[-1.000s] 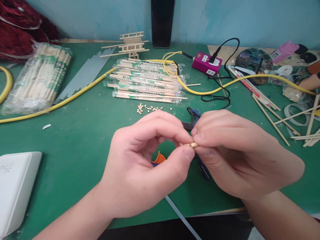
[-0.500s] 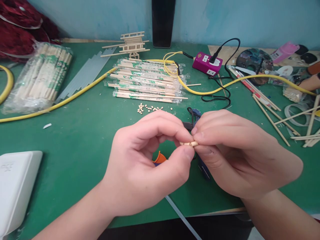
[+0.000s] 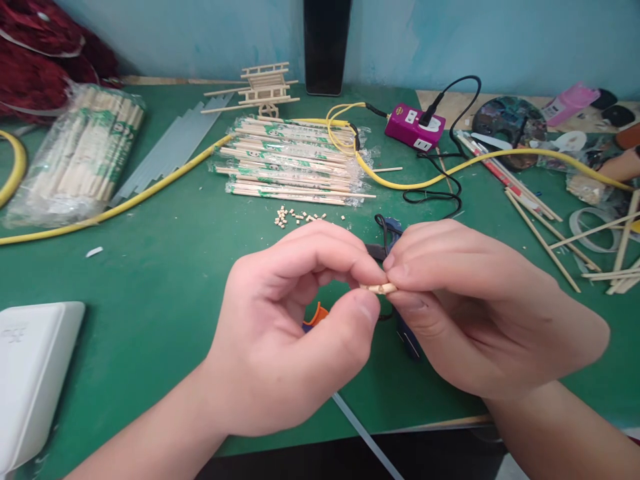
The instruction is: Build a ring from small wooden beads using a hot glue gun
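Between my two hands is a small piece made of short wooden stick bits [image 3: 380,289], joined end to end or side by side; I cannot tell which. My left hand [image 3: 295,327] pinches its left end between thumb and forefinger. The right end is pinched by my right hand [image 3: 480,307], whose fingertips touch the left ones. Behind and below the hands, a blue glue gun [image 3: 407,337] with an orange part [image 3: 319,313] is mostly hidden. A translucent glue stick [image 3: 365,433] sticks out toward the front edge. Several tiny cut wooden bits [image 3: 300,217] lie just beyond my hands.
Wrapped chopsticks [image 3: 295,160] lie behind, with a bagged bundle [image 3: 85,147] and glue sticks [image 3: 173,150] at left. A small wooden stick model [image 3: 265,90] stands at the back. A yellow cable [image 3: 165,190] runs to a purple power socket [image 3: 415,127]. A white box [image 3: 35,373] is at left.
My left thumb has shifted slightly down and left, uncovering more of the small wooden piece. My right hand has barely moved.
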The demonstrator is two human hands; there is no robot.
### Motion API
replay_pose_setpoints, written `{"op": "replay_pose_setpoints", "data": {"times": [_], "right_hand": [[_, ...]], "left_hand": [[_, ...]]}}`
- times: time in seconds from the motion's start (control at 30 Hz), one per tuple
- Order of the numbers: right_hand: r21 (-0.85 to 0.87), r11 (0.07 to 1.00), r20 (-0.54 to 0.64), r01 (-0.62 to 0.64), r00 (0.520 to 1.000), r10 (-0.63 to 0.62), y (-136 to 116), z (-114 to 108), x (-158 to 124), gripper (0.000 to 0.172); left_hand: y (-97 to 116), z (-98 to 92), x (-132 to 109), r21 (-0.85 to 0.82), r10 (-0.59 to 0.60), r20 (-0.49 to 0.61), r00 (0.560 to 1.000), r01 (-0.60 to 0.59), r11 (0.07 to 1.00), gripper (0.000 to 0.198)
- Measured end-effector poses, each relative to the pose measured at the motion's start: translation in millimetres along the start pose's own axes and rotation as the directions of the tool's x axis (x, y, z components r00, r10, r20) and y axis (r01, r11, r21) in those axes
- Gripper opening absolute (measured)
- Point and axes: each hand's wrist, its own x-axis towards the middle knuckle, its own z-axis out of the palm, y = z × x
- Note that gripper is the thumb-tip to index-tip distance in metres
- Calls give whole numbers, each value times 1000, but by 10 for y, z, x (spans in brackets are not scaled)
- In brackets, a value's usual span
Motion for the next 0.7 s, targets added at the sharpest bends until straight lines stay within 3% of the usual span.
{"op": "replay_pose_setpoints", "data": {"times": [0.27,0.4,0.5,0.57,0.63,0.7], "right_hand": [[-43,999,-6,-2,1000,2,15,-1,-54,18],[-109,993,-101,-42,994,31,51,22,-100,21],[-69,997,-170,33,984,-45,73,42,-92,22],[-42,996,-122,-74,990,68,68,47,-76,23],[15,999,-135,-44,990,45,50,47,-62,22],[46,992,-105,-118,987,122,35,49,-54,22]], "left_hand": [[22,-14,-8,-12,-59,0,998,59,998,13],[24,15,-31,-20,-87,-29,996,86,996,14],[14,34,-30,-34,-96,-26,995,95,995,17],[5,38,-24,-45,-93,-23,995,92,995,19],[0,35,-20,-46,-90,-20,996,89,995,19],[-2,30,-18,-40,-89,-21,996,89,995,16]]}}
